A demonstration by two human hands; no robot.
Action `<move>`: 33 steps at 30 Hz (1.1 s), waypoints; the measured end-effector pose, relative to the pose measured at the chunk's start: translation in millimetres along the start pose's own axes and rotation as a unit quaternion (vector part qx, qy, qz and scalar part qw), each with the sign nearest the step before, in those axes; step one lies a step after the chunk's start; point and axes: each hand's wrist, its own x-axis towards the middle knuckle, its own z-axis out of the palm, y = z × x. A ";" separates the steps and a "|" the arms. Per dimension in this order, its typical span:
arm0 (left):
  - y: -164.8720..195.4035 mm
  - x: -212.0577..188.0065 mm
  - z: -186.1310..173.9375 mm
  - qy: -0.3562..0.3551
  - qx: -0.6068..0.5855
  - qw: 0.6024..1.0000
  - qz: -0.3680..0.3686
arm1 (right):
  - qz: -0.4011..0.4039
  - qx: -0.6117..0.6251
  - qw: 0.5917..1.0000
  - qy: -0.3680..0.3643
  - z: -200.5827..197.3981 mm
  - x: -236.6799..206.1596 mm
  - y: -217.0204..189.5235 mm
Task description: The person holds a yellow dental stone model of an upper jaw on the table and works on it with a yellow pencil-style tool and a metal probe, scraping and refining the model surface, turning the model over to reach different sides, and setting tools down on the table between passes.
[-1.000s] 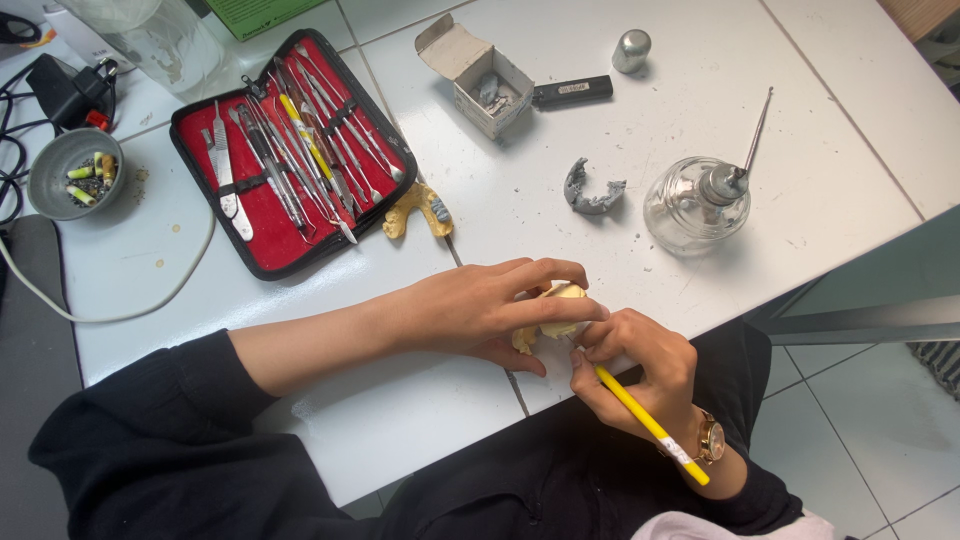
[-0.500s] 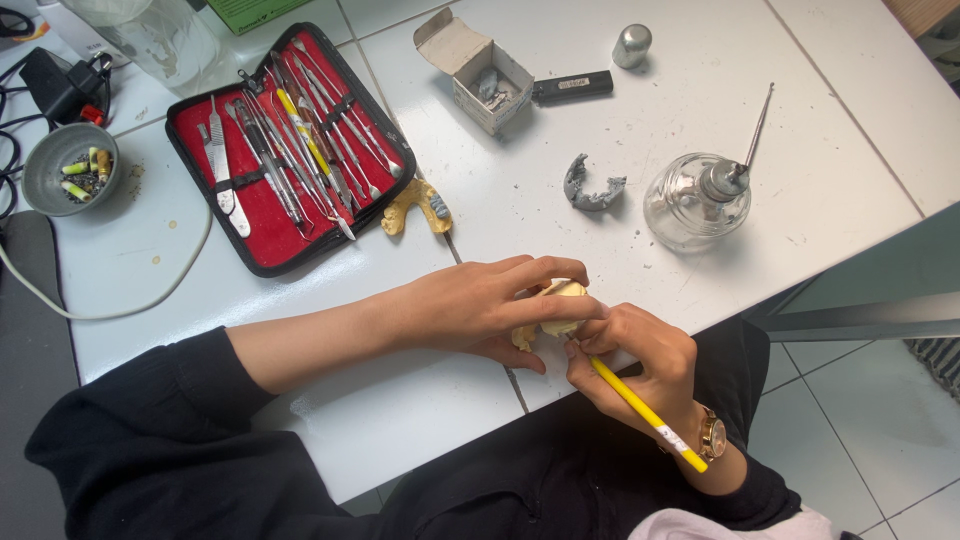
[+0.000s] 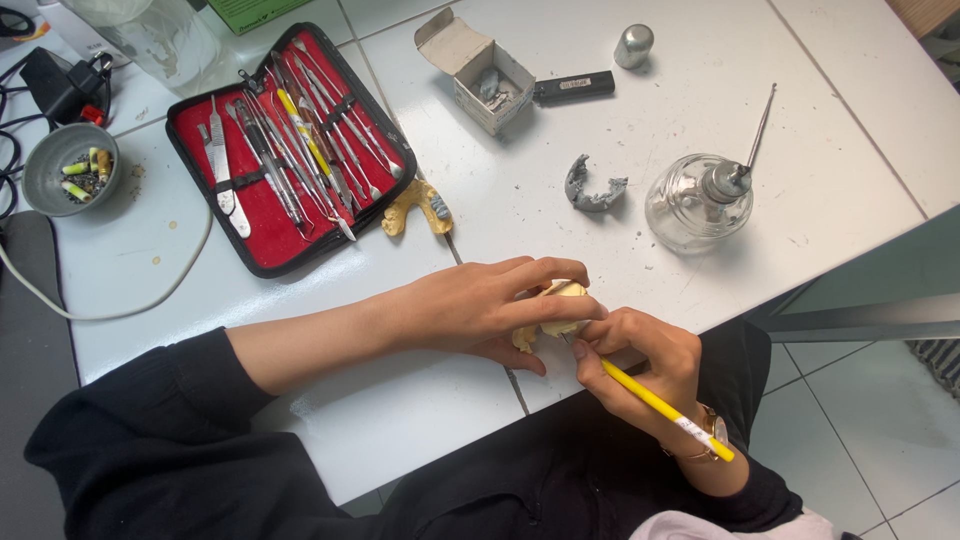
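Table [image 3: 300,300] space is taken up by white tiles, and many things are laid out on it. Near the top left, a red case [image 3: 285,150] is opened flat and filled with thin metal tools. A glass lamp [image 3: 697,200] with a metal rod is stood near the right edge. A small open box [image 3: 480,70] is set near the top, with a black stick [image 3: 573,87] just beside it and a silver cap [image 3: 634,45] nearby. A grey bowl [image 3: 68,168] is seen at the far left. A grey mould [image 3: 592,188] is laid beside the lamp.

At the near edge, a pale yellow cast [image 3: 545,318] is gripped by the left hand [image 3: 480,312], with the fingers curled over it. A yellow tool [image 3: 660,408] is held like a pencil in the closed fingers of the right hand [image 3: 640,365], and its tip is hidden at the cast
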 end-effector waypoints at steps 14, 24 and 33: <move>0.3 2.4 0.4 0.001 -0.002 1.000 0.006 | 0.009 -0.022 1.000 -0.010 -0.6 0.8 1.3; -2.8 3.1 6.8 -0.009 0.010 1.000 0.003 | 0.004 -0.006 1.000 -0.003 0.3 -6.7 11.2; -5.8 2.4 6.3 -0.006 0.013 1.000 0.005 | 0.012 -0.007 1.000 -0.010 -0.5 -4.2 11.2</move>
